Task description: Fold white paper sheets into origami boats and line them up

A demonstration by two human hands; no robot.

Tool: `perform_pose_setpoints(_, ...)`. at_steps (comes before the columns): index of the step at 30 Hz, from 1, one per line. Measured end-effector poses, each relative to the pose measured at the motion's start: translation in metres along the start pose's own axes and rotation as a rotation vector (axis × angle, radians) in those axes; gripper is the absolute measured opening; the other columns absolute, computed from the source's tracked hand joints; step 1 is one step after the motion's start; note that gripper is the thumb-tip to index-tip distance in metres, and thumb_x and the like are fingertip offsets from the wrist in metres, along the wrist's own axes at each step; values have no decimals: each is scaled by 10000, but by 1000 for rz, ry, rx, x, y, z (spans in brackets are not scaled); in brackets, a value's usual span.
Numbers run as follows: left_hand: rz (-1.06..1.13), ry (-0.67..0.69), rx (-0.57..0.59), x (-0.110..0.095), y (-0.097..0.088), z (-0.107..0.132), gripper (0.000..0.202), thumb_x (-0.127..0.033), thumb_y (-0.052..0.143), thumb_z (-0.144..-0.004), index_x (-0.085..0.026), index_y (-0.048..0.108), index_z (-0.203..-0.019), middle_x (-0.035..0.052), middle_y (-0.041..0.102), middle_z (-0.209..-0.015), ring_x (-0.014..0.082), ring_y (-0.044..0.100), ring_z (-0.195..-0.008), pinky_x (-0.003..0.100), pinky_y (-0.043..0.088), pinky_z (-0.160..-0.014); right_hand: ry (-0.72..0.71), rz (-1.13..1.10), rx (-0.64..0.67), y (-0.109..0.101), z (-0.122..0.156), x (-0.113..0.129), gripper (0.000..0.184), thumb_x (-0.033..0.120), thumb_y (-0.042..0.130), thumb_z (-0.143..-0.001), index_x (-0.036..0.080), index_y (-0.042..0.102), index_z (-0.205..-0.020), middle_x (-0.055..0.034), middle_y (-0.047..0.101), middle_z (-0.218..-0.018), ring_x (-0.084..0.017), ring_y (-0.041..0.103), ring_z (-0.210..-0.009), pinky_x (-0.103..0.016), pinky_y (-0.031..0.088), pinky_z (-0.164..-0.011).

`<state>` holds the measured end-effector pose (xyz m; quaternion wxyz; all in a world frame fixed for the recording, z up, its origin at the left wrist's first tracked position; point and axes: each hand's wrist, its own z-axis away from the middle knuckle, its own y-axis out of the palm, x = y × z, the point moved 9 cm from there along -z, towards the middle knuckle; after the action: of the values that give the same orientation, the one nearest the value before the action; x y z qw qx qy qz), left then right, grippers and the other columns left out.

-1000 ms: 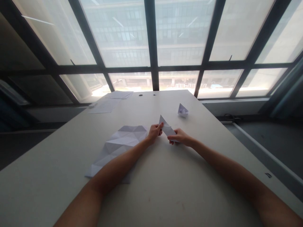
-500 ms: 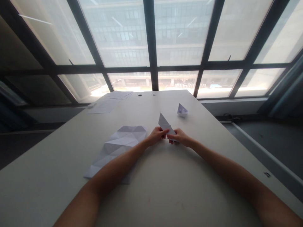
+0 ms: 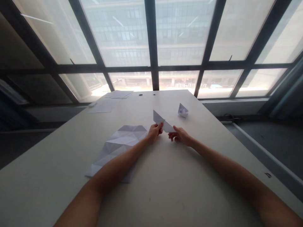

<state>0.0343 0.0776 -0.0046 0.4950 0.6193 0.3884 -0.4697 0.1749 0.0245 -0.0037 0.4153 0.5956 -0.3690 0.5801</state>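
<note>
A small folded white paper piece, triangular and pointing up to the left, is held just above the white table. My left hand pinches its lower left part between thumb and fingers. My right hand pinches its right corner, fingers curled. Beside my left forearm lies a large creased white sheet, flat on the table. A finished little paper boat stands farther back on the right.
Several loose white sheets lie at the table's far left corner. Two small dark holes sit near the far edge. Behind the table rise tall dark-framed windows. A grey floor lies to the right.
The folded paper has lifted and tilted flatter, its tip now pointing farther left. My left hand moved back to the left and my hands spread slightly apart.
</note>
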Motion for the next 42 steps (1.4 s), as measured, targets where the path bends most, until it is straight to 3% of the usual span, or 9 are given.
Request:
perform_pose_setpoints(3,-27,-78,150,6,13,3,586,-683,806,-633,-143,584,-679,-30,492,-559,85,434,-496,236,332,-507,9,-136,-52,-9,-3,-4,652,796,456,-837,176,659,-860,-67,692,-810,-152,614,-634,-229,368,-469)
perform_pose_setpoints(8,-250,-87,372,5,32,16,593,-720,684,-756,-130,620,-742,-15,516,-595,88,415,-503,227,298,-487,-102,28,-60,-7,-2,3,484,650,652,-819,165,650,-826,-24,643,-725,-127,576,-608,-212,366,-478)
perform_pose_setpoints(14,-366,43,356,-9,39,18,572,-725,586,-832,-155,617,-812,-13,539,-646,112,475,-544,231,366,-515,-206,173,-151,-11,1,16,409,563,629,-853,167,636,-750,4,600,-611,-107,508,-498,-220,355,-458)
perform_pose_setpoints(22,-300,-56,384,2,36,16,530,-638,580,-869,-119,678,-923,70,653,-798,165,600,-663,258,445,-602,-313,363,-332,-24,3,25,324,355,541,-825,191,543,-545,3,559,-488,-103,462,-453,-228,355,-481)
perform_pose_setpoints(27,-308,-110,348,4,34,18,383,-470,609,-831,-96,684,-798,82,669,-750,184,612,-659,287,454,-638,-278,312,-436,-39,-1,16,154,319,557,-740,189,596,-669,6,605,-576,-134,537,-505,-229,387,-477)
perform_pose_setpoints(31,-309,-78,358,0,35,19,288,-384,707,-746,-104,703,-814,53,683,-761,185,619,-692,278,445,-676,-251,298,-407,-39,-5,9,192,357,619,-741,167,647,-726,-2,613,-618,-134,522,-517,-230,376,-462)
perform_pose_setpoints(38,-195,-135,351,10,28,13,357,-373,794,-695,-72,742,-879,82,716,-796,177,625,-690,266,426,-682,-169,186,-354,-35,-6,1,198,350,709,-700,160,658,-731,-9,630,-645,-149,567,-565,-252,452,-517)
perform_pose_setpoints(42,-204,-120,391,11,29,12,373,-376,824,-690,-75,750,-897,82,719,-808,173,624,-690,263,429,-685,-146,172,-333,-37,-6,-1,208,344,738,-678,160,649,-716,4,618,-636,-137,544,-572,-246,423,-535)
